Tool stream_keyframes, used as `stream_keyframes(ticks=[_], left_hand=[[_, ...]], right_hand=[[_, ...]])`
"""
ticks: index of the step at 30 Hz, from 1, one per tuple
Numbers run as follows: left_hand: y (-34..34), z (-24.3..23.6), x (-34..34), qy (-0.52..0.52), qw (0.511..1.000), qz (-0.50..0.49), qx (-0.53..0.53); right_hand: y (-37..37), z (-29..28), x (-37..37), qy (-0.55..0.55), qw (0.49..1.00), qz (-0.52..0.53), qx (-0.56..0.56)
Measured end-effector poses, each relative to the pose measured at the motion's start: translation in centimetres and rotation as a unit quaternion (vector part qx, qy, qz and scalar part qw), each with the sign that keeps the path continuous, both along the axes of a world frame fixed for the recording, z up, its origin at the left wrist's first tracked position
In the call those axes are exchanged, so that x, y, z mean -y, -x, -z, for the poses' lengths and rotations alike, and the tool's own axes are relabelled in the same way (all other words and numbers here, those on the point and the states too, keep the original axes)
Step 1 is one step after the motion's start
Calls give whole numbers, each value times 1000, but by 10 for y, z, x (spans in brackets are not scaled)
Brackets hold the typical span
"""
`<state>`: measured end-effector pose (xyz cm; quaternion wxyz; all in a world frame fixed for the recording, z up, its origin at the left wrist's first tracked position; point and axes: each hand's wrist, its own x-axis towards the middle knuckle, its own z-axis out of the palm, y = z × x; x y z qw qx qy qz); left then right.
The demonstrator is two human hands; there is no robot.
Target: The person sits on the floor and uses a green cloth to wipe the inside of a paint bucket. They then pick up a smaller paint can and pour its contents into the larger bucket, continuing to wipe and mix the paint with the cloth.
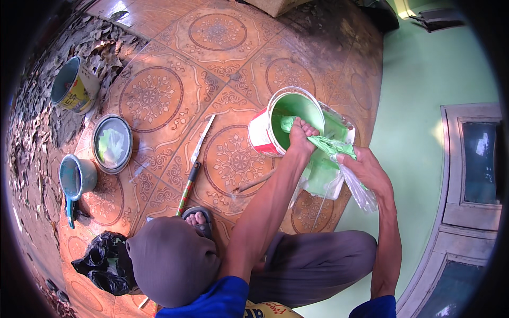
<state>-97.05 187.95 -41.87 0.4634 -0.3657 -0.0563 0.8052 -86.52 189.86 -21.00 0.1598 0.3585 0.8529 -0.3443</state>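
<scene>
Left hand [301, 135] clenched, we note, round a twisted, green-smeared clear plastic bag [332, 144] at the mouth of a white-and-red round bucket [259, 133], right hand [370, 168] gripping the bag farther down, green-coated rectangular tray [319, 183] beside the bucket, orange patterned floor tiles [151, 100] beneath.

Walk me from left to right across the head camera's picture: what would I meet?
Blue-grey plastic dipper with a handle → round grey vessel with pale green inside → long slim tool with a pale tip → white-and-red plastic bucket with green inside → person's bare right hand → pale-framed panel with dark glass panes.
</scene>
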Motion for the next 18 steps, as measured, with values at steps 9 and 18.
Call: stream_keyframes(ticks=[9,18], left_hand=[[-8,-13,13,-97,993,-24,62],[-5,-3,-2,-15,997,-32,68]], right_hand=[[-2,-7,-3,30,995,92,-29],[3,-14,5,63,991,117,-34]])
